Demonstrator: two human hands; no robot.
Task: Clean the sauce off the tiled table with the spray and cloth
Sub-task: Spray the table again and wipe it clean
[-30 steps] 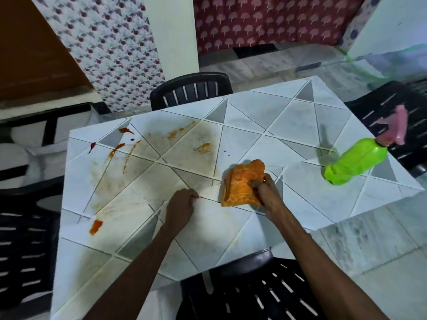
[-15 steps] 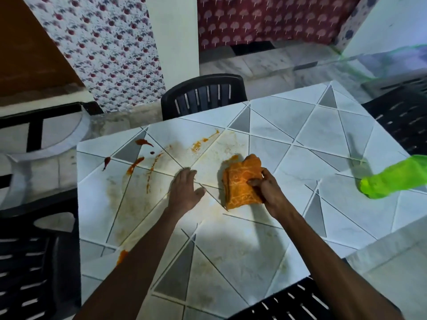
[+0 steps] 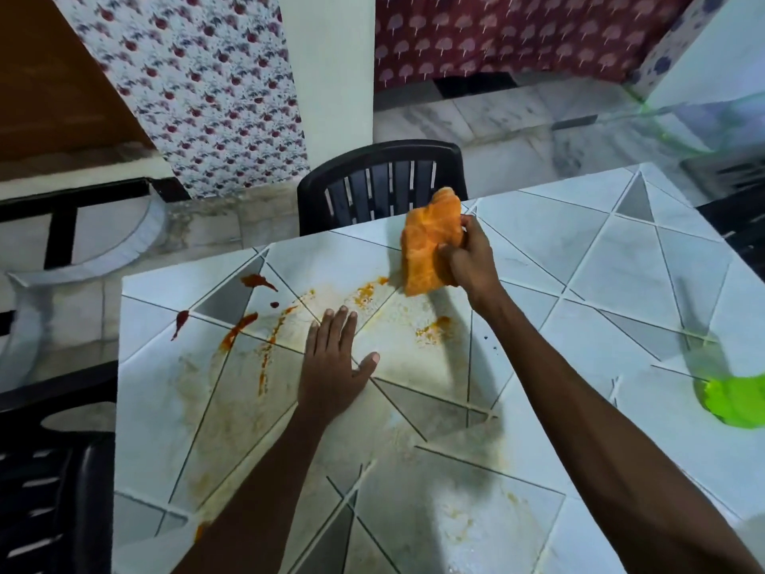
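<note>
The right hand (image 3: 472, 263) grips the orange cloth (image 3: 430, 242) by the far edge of the bench (image 3: 621, 283). The left hand (image 3: 335, 366) lies flat on the tiles, fingers straight, holding nothing. The red sauce streaks (image 3: 238, 331) lie toward the far left corner, left of both hands and nearer the left one, slanting from far to near. The cloth probably has to sweep leftward. The green spray bottle (image 3: 732, 401) sits at the right edge.

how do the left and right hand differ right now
The left hand lies flat with straight fingers, holding nothing; the right hand curls round the orange cloth. The left hand sits among the sauce smears; the right hand is farther off, near the far edge. Both reach over the tiled table.
</note>
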